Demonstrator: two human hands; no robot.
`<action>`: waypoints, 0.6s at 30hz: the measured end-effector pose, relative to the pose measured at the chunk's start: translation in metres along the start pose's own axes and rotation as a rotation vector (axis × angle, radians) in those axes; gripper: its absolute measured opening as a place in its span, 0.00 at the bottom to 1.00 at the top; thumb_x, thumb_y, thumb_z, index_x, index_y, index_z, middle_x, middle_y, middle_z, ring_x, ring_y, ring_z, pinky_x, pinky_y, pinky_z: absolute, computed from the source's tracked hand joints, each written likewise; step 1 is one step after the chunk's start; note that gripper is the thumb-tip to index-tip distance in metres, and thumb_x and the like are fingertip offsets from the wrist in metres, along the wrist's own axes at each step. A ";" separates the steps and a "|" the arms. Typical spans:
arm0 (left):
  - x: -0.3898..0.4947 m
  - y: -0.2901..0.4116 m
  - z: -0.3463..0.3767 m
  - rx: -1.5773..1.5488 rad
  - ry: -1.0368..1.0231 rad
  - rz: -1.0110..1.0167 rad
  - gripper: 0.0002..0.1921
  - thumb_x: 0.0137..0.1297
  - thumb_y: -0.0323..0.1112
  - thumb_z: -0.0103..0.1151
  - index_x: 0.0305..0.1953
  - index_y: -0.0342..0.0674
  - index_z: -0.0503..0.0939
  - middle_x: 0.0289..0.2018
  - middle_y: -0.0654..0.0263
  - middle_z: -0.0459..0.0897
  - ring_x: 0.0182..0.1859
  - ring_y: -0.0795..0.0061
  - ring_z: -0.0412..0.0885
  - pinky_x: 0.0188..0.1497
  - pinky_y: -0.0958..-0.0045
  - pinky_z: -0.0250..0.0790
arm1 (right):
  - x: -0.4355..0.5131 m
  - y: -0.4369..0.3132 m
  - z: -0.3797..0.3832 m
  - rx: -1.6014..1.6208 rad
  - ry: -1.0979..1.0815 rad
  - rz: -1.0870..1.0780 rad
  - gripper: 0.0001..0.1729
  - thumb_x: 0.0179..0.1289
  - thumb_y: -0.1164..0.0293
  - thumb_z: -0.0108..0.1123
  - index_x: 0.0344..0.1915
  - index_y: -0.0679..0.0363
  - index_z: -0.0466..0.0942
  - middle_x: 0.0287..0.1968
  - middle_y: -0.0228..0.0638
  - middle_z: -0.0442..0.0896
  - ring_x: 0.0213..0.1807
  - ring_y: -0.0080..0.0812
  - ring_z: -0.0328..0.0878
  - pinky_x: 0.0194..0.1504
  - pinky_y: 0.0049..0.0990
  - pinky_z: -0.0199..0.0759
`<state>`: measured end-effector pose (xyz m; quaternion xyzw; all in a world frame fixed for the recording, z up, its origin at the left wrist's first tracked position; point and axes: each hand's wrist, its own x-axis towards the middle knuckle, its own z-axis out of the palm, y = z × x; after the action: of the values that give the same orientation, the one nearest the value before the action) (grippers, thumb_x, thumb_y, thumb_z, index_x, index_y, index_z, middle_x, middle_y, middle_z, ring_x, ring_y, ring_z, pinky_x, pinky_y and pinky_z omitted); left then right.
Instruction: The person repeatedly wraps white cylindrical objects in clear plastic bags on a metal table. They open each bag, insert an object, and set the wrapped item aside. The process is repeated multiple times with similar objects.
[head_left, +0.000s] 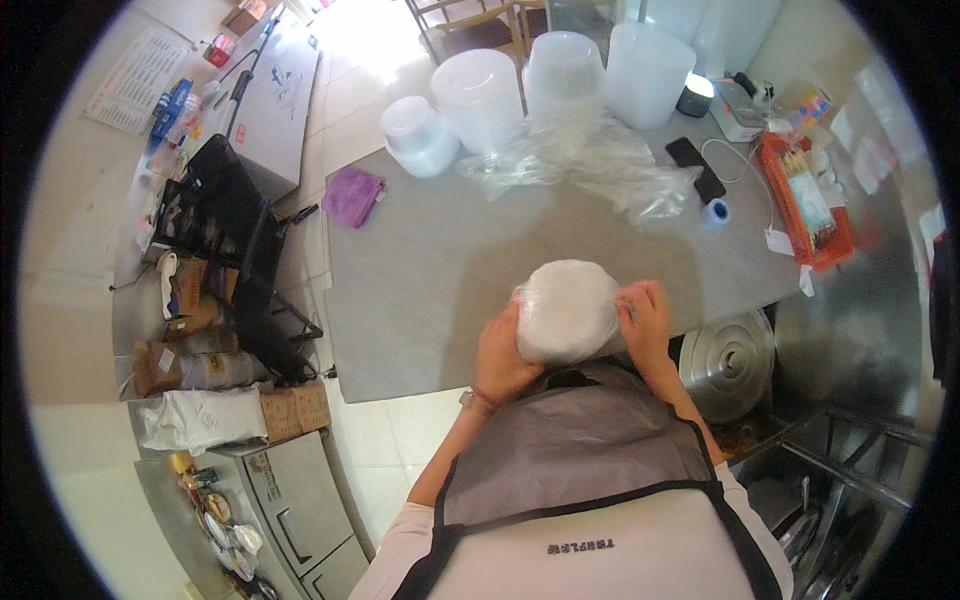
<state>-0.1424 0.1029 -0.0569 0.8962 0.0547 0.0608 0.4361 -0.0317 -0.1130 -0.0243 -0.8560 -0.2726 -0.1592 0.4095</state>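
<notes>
A rounded white bundle in clear plastic film (568, 311) is held close to my apron, at the near edge of the grey table (405, 300). What is inside the wrapping I cannot tell. My left hand (506, 345) grips its left side, fingers partly hidden behind it. At its right edge, my right hand (645, 319) pinches the clear film between thumb and fingers. Farther back on the table lies a heap of clear plastic bags (585, 161).
Stacked translucent plastic tubs (480, 94) line the table's far side. A folded purple cloth (352, 196) lies at the left corner. At the right are a black phone (695, 169), a tape roll (717, 212) and a red plastic basket (817, 247). A round metal lid (727, 364) sits below the table's right edge.
</notes>
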 end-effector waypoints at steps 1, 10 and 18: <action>-0.002 0.003 -0.001 0.028 -0.003 -0.010 0.48 0.40 0.34 0.68 0.66 0.31 0.57 0.58 0.49 0.71 0.57 0.49 0.71 0.57 0.59 0.63 | 0.001 -0.003 -0.001 0.045 -0.014 -0.035 0.10 0.48 0.80 0.67 0.32 0.59 0.78 0.32 0.34 0.77 0.32 0.36 0.74 0.34 0.28 0.68; -0.007 0.014 0.002 0.028 0.016 -0.015 0.47 0.39 0.31 0.68 0.66 0.34 0.59 0.58 0.51 0.71 0.56 0.50 0.71 0.58 0.59 0.62 | 0.002 -0.027 -0.006 0.776 -0.136 0.502 0.05 0.59 0.76 0.63 0.28 0.61 0.77 0.33 0.29 0.79 0.33 0.25 0.75 0.34 0.25 0.70; -0.011 0.017 -0.010 -0.012 0.010 -0.031 0.46 0.43 0.32 0.69 0.67 0.35 0.57 0.53 0.52 0.76 0.55 0.50 0.72 0.55 0.60 0.65 | -0.008 0.027 -0.005 0.587 -0.460 0.717 0.09 0.61 0.68 0.64 0.35 0.62 0.82 0.31 0.28 0.82 0.33 0.20 0.74 0.37 0.21 0.69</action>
<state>-0.1545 0.0985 -0.0376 0.8922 0.0704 0.0588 0.4421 -0.0222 -0.1337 -0.0418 -0.7576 -0.0782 0.2664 0.5907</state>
